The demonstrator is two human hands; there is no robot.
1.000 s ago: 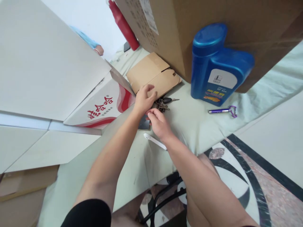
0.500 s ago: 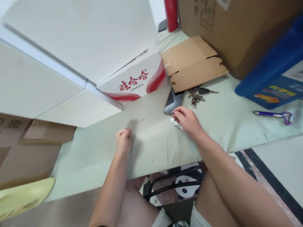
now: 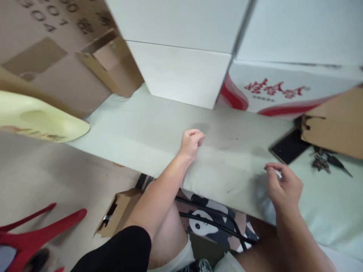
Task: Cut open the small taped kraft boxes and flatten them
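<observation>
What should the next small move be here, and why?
Probably ease the right hand slightly toward the left hand. A white item shows in the right hand's curled grip, partly hidden; the left is curled too, with nothing visible in it. The phone lies close by, so moving away from it seems sensible.

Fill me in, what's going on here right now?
Over a pale green cloth, a person's right hand is closed around a small white object, of which only a bit shows. The left hand is curled shut in front of a plain white box; whether anything is inside it can't be seen. A flat black rectangular phone lies beyond the right hand, next to a bunch of metal keys and a piece of brown cardboard.
</observation>
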